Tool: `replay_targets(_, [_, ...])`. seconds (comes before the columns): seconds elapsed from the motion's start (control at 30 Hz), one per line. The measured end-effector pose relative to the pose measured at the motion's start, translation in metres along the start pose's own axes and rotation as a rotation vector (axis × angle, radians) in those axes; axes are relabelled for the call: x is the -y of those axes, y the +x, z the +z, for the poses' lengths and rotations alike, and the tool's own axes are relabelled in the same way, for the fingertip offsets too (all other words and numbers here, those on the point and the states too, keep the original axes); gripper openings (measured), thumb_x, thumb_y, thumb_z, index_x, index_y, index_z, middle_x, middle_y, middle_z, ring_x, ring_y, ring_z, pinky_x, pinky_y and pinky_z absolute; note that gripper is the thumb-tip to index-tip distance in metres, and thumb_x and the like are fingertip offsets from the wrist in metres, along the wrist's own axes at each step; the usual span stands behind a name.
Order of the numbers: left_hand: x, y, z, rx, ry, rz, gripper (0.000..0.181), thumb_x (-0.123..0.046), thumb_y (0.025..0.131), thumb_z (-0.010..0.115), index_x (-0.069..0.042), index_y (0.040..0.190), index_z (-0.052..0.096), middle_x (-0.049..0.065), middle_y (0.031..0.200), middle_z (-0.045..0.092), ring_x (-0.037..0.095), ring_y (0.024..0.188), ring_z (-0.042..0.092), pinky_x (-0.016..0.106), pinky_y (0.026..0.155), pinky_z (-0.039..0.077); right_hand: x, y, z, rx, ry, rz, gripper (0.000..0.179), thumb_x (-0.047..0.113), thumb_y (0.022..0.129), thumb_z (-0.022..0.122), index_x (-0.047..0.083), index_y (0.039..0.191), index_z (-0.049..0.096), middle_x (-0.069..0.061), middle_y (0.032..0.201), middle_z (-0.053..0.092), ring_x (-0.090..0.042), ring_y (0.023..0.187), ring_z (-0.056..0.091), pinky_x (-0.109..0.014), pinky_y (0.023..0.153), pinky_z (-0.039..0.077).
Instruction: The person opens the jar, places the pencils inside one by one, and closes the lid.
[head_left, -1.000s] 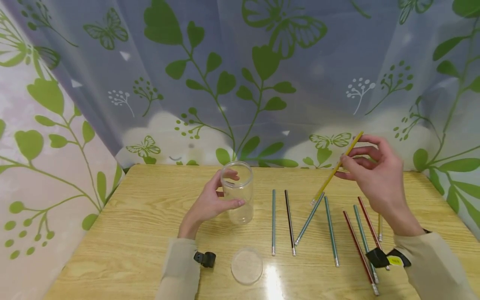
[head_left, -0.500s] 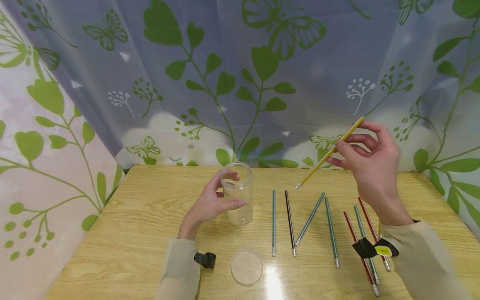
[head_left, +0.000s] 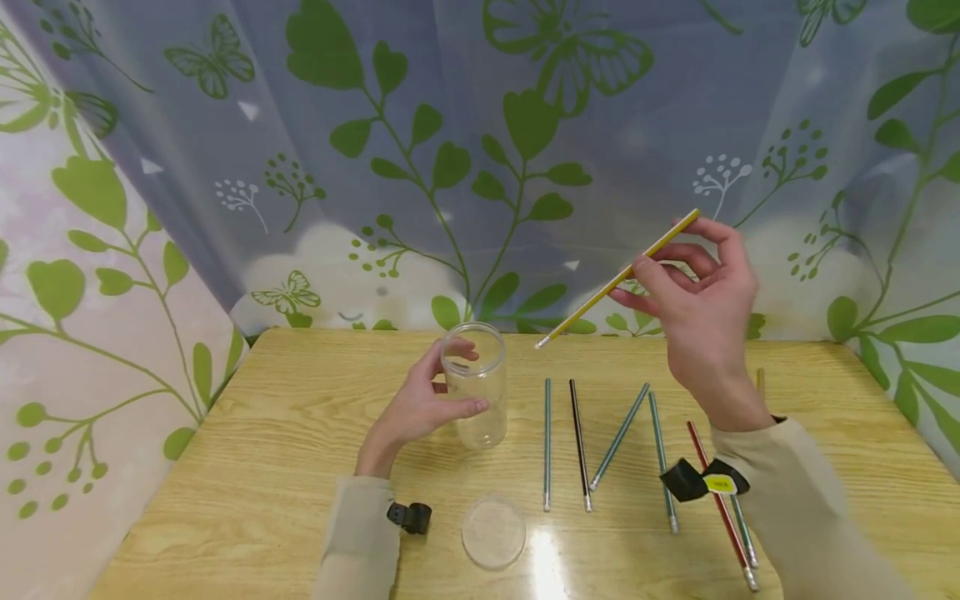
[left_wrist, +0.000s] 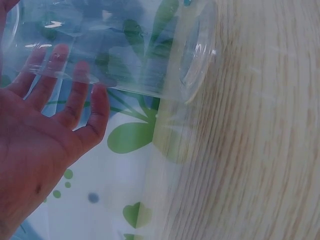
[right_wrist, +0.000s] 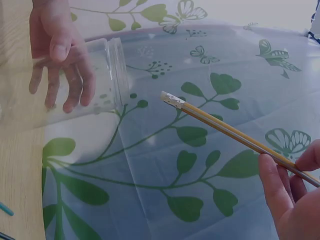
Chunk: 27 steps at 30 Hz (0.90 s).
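A clear, open-topped plastic jar (head_left: 487, 379) stands upright on the table, with my left hand (head_left: 420, 400) curled round its side, thumb in front and fingers behind. In the left wrist view the fingers (left_wrist: 77, 100) lie against the jar's wall (left_wrist: 135, 55). My right hand (head_left: 705, 308) is raised at the back right and pinches a yellow pencil (head_left: 600, 293) between thumb and fingers. The pencil slants down to the left, its white eraser end lowest, right of the jar's rim and higher than it. The right wrist view shows that eraser end (right_wrist: 172, 99) pointing toward the jar's mouth.
A round clear lid (head_left: 494, 533) lies in front of the jar. Right of the jar lie several pencils, among them a teal pencil (head_left: 547, 446), a black pencil (head_left: 579, 442) and a red pencil (head_left: 723, 508). A patterned curtain (head_left: 480, 167) hangs behind the table.
My right hand has risen and moved left with the yellow pencil, whose eraser end is now nearer the jar. My left hand and the jar have stayed in place.
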<state>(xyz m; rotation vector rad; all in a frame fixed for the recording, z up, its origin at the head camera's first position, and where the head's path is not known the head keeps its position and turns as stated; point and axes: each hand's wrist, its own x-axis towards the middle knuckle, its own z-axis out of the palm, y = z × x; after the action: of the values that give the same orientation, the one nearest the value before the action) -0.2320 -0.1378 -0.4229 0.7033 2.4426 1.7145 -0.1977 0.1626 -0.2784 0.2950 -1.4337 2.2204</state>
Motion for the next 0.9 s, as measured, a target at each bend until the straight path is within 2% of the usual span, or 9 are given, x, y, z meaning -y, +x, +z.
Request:
replay_targets(0.17, [-0.001,0.002,0.000,0.002,0.000,0.002,0.073,-0.020,0.082,0.085,-0.019,0.145,0.047,0.008,0.144,0.054,0.031,0.120,0.058,0.044,0.095,0.050,-0.002,0.001,0.012,0.022,0.003,-0.028,0.042,-0.017,0.087,0.066,0.005,0.121,0.053,-0.012,0.088,0.064,-0.024,0.073,0.074,-0.043,0.066,0.064])
replay_targets(0.37, [0.000,0.002,0.000,0.003,-0.007,0.008,0.075,-0.020,0.082,0.085,-0.014,0.146,0.046,0.009,0.144,0.054,0.032,0.122,0.057,0.046,0.096,0.050,-0.013,0.001,0.024,0.048,-0.013,-0.026,0.041,-0.017,0.088,0.064,0.008,0.118,0.053,-0.010,0.090,0.063,-0.022,0.076,0.072,-0.042,0.067,0.064])
replay_targets(0.6, [0.001,0.002,-0.001,0.001,-0.007,0.008,0.073,-0.021,0.082,0.086,-0.022,0.144,0.047,0.009,0.144,0.054,0.031,0.123,0.057,0.046,0.097,0.051,-0.031,-0.002,0.031,0.106,-0.054,-0.021,0.044,-0.016,0.088,0.063,0.010,0.122,0.051,-0.007,0.094,0.063,-0.018,0.077,0.070,-0.041,0.069,0.064])
replay_targets(0.77, [0.002,0.001,-0.001,0.000,-0.007,0.012,0.073,-0.020,0.082,0.086,-0.022,0.144,0.047,0.009,0.143,0.054,0.031,0.119,0.059,0.044,0.095,0.052,-0.044,-0.005,0.037,0.148,-0.093,0.016,0.047,-0.015,0.089,0.062,0.014,0.123,0.050,-0.007,0.099,0.062,-0.017,0.079,0.069,-0.039,0.070,0.064])
replay_targets(0.9, [0.002,0.001,0.001,-0.001,-0.003,0.013,0.073,-0.021,0.082,0.086,-0.023,0.144,0.047,0.008,0.143,0.054,0.029,0.123,0.057,0.044,0.096,0.051,-0.052,-0.008,0.043,0.169,-0.162,0.047,0.051,-0.015,0.088,0.062,0.018,0.125,0.048,-0.007,0.102,0.062,-0.017,0.081,0.068,-0.040,0.070,0.064])
